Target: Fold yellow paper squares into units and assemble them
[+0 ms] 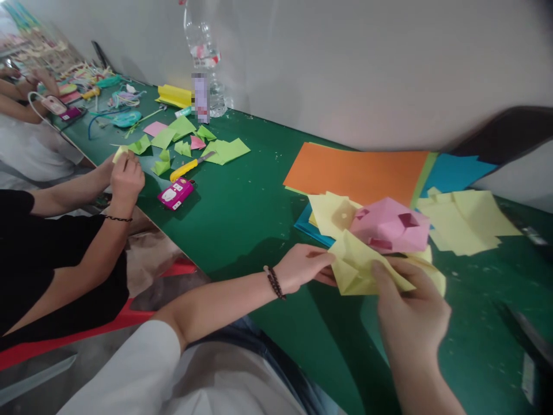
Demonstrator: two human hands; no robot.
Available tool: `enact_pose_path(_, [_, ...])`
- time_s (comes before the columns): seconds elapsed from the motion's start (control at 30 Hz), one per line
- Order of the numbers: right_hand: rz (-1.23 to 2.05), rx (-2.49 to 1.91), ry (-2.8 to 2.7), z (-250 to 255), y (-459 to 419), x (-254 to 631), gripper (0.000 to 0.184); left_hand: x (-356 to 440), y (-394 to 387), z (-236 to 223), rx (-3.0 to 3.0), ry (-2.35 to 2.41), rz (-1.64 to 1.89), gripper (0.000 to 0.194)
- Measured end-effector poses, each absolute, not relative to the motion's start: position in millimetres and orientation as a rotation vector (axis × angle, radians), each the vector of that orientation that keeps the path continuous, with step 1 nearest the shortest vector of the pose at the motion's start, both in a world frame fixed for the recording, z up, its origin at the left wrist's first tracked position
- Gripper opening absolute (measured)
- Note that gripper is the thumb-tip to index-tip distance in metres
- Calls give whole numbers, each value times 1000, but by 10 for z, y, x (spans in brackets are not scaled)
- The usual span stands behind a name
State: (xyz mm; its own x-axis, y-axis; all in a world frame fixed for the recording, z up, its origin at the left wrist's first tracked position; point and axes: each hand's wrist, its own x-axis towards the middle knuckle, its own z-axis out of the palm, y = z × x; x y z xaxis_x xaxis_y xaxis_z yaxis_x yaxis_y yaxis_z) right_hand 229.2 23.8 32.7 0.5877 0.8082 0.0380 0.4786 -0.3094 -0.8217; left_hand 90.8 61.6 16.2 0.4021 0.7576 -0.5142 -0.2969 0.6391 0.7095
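Note:
Between my two hands is a folded sheet of yellow paper (356, 268), creased and held above the table. My left hand (302, 268), with a dark bead bracelet at the wrist, pinches its left edge. On the right side, my right hand (412, 305) grips it with the thumb on top and the fingers behind. Just beyond the sheet sits a pink folded-paper shape (386, 225) with openings in its faces. Other yellow paper pieces (330, 210) lie beside the pink shape, partly hidden by it.
Orange paper (354, 173), blue paper (458, 173) and a yellow paper stack (473, 222) lie along the wall. A co-worker's hands (127, 176) hold small yellow paper at left. Near them are a yellow utility knife (185, 170), a magenta box (176, 193), green scraps (227, 151) and a plastic bottle (207, 63).

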Motion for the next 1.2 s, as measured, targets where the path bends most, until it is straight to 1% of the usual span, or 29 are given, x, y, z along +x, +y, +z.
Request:
enact_pose_path(0.1, [501,-1986,-1025,312,243,2304,41,906,617,162,564,933,712,19])
enact_pose_path(0.37, [342,-2014,-1137,332,285,2311,47,903,597,155,586,906,696,17])
enact_pose_path(0.47, [255,-2028,-1268,369,305,2319,45,915,595,140,574,893,711,15])
enact_pose_path(0.63, [96,-1926,-1463,383,329,2323,42,917,608,129,554,908,727,20])
enact_pose_path(0.77, [73,-1891,-1549,371,341,2325,38,907,607,124,541,889,734,11])
enact_pose_path(0.83, [24,-1848,-1596,361,366,2326,36,905,602,115,524,862,724,13])
enact_pose_path(0.9, [-53,-1831,-1634,347,407,2323,34,907,601,99,496,839,718,18])
enact_pose_path(1.0, [-215,-1796,-1706,314,495,2299,31,909,609,70,453,804,731,18])
enact_pose_path(1.1, [-435,-1632,-1786,286,591,2262,25,903,625,44,416,774,743,21])
enact_pose_path(1.2, [-583,-1471,-1842,294,650,2227,17,891,636,39,389,754,730,30])
